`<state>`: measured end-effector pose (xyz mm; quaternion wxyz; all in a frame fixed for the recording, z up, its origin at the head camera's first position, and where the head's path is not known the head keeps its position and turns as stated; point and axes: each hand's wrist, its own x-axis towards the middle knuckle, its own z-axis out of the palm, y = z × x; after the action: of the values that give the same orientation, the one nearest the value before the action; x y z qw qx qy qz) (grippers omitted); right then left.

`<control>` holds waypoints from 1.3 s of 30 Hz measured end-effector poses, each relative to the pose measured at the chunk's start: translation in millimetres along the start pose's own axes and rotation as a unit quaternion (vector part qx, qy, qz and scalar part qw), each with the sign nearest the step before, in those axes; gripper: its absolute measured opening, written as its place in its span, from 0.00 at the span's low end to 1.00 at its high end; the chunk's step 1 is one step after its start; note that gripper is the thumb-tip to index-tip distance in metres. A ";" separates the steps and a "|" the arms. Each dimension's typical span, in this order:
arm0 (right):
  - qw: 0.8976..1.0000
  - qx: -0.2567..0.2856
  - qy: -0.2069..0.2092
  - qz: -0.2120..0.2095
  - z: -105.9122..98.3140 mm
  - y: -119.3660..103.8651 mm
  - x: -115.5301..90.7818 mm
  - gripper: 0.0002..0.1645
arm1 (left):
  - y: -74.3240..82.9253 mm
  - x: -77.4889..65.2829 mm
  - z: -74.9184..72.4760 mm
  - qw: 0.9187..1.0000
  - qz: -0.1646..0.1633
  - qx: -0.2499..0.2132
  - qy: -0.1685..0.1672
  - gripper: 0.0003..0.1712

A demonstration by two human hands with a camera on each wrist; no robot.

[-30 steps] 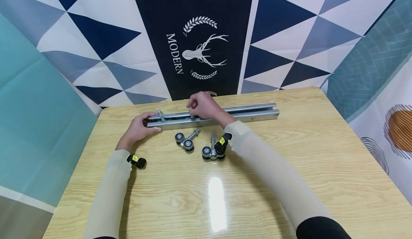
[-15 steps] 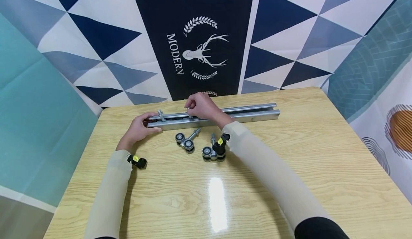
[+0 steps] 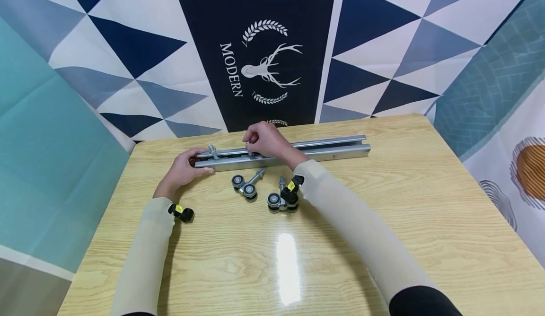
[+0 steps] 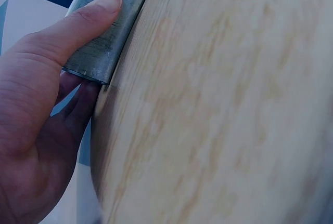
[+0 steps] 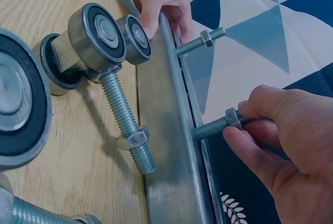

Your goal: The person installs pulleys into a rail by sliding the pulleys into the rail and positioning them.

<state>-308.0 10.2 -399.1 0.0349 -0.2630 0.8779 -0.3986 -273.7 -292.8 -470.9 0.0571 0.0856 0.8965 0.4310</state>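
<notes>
A long metal channel rail [image 3: 336, 154] lies along the back of the table, its slot facing up. My left hand [image 3: 180, 169] grips its left end, the thumb [image 4: 93, 21] on the front wall and the fingers behind. Farther right, my right hand [image 3: 269, 140] pinches the threaded bolt [image 5: 210, 129] of a roller at the nut; the bolt sticks up from the slot, and its wheels are hidden inside the rail. A second bolt [image 5: 200, 42] with a nut stands in the slot nearer the left hand, untouched.
Two loose roller trolleys lie in front of the rail: one double-wheeled trolley [image 3: 244, 188] on the left, another trolley [image 3: 276, 203] on the right, partly behind the right wrist camera [image 3: 291, 190]. A patterned cloth wall [image 3: 272, 70] rises behind the table [image 3: 230, 259].
My right hand has shifted slightly left along the rail, with the pinched bolt. The left hand and the loose trolleys stay in place.
</notes>
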 end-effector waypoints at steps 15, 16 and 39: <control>1.000 0.011 -0.010 0.005 -2.7 -0.6 0.1 0.06 | -0.8 1.1 0.4 1.000 0.002 -0.003 0.002 0.40; 1.000 0.012 -0.010 0.005 -2.8 -0.6 0.1 0.06 | -0.6 1.1 0.2 1.000 0.002 -0.004 0.002 0.40; 0.999 -0.003 -0.043 -0.017 -12.0 -5.5 -1.8 0.11 | -1.8 0.3 0.8 1.000 0.010 -0.006 0.002 0.39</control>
<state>-307.3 16.3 -387.2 0.0655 -0.2946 0.8722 -0.3850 -274.1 -293.2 -472.8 0.0517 0.0930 0.8929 0.4375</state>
